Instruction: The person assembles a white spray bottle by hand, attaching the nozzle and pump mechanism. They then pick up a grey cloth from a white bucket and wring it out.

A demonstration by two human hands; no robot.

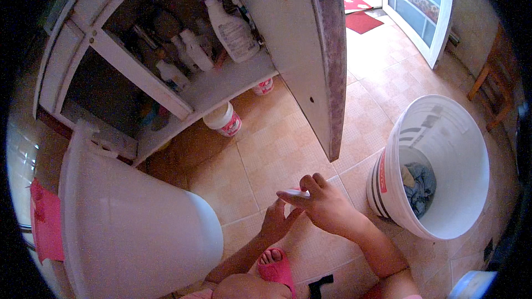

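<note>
Above tiled floor (pixel 271 149), small white item (pixel 299 193) pinched in grip of right hand (pixel 328 206), long axis roughly left-right. Left hand (pixel 274 223) just below item's left end, thumb apart from fingers; cannot tell whether it has hold too.

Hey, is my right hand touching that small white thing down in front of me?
Touching. The head view shows the right hand holding the small white object between its thumb and curled fingers.
</note>
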